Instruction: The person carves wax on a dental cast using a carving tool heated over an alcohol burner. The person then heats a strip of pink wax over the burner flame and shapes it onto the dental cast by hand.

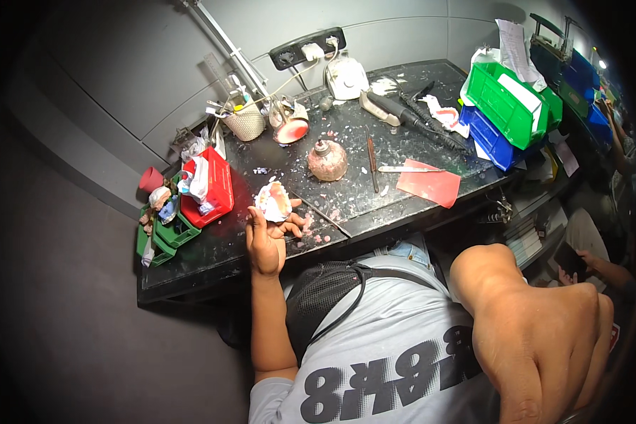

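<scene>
My left hand (pixel 265 247) is raised at the bench's front edge, its fingers closed around a dental model (pixel 274 201) with a white and pinkish arch. Large and close at the lower right, my right hand (pixel 544 332) is lifted off the bench with its fingers curled. What those fingers hold, if anything, is hidden. Beyond the model stands a round, wax-stained burner bottle (pixel 327 162). A brown-handled wax tool (pixel 372 159) lies right of it, beside a knife (pixel 406 169) whose end rests on a pink wax sheet (pixel 431 185).
Scraps litter the black bench (pixel 261 244). A red bin (pixel 215 187) and green bins (pixel 177 233) stand left; a green bin (pixel 505 102) and a blue bin (pixel 486 134) stand right. Toward the back are a tool cup (pixel 246 121) and a corded handpiece (pixel 381 108). Another person's hand (pixel 585 260) shows far right.
</scene>
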Tool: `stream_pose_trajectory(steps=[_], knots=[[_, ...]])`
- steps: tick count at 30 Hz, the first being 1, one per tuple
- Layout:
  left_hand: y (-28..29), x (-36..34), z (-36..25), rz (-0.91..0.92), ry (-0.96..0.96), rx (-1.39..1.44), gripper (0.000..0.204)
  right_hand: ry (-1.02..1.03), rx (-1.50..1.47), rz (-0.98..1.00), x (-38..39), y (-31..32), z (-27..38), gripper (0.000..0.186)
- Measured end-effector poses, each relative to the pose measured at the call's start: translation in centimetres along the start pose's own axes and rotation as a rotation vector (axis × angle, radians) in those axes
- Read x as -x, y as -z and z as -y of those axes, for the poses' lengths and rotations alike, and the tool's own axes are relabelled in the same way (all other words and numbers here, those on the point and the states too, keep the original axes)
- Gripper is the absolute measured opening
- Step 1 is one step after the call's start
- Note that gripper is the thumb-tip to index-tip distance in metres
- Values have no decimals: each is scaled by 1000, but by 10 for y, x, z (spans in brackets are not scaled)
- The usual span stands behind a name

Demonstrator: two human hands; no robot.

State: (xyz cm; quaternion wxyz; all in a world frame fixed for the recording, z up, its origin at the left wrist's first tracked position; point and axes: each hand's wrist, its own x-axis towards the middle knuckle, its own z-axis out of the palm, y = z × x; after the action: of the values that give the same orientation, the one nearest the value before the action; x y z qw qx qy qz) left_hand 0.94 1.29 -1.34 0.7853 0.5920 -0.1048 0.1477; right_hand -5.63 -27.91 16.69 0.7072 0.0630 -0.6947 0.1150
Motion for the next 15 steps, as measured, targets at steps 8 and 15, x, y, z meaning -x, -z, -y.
stream_pose_trajectory(steps=[8,15], knots=[[0,1,-1,13,-5,-7,67,-35,66,-9,0,-3,13,24],[-1,1,1,-7,-5,-11,66,175,271,-412,8,-50,-9,26]])
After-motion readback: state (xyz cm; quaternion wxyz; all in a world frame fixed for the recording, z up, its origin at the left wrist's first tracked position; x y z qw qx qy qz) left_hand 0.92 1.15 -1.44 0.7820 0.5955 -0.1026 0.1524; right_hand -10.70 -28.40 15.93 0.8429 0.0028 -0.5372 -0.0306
